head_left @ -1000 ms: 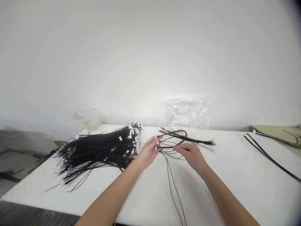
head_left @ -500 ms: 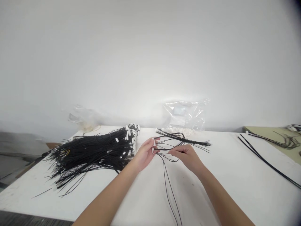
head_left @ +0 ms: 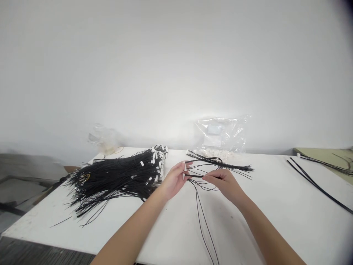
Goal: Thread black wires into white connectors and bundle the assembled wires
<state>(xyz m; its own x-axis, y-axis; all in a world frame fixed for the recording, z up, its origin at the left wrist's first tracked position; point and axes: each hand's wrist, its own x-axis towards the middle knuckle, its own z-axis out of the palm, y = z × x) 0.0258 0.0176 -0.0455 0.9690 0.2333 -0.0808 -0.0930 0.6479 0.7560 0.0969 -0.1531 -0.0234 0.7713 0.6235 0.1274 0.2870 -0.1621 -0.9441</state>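
Observation:
My left hand point(head_left: 175, 179) pinches a small white connector point(head_left: 185, 166) between thumb and fingers above the white table point(head_left: 275, 206). My right hand point(head_left: 224, 183) pinches a thin black wire point(head_left: 196, 176) whose end points at that connector. More black wires point(head_left: 204, 228) trail from my hands toward the table's near edge. A small bunch of loose black wires point(head_left: 220, 163) lies just beyond my hands.
A large pile of black wires with white connectors point(head_left: 116, 176) fills the left of the table. A clear plastic bag of white connectors point(head_left: 222, 138) leans on the wall behind. Another crumpled bag point(head_left: 103, 138) sits far left. Long black wires point(head_left: 317, 186) lie at right.
My hands stay close together on the connector and wire, with only slight shifts. The camera view swung a little right and back.

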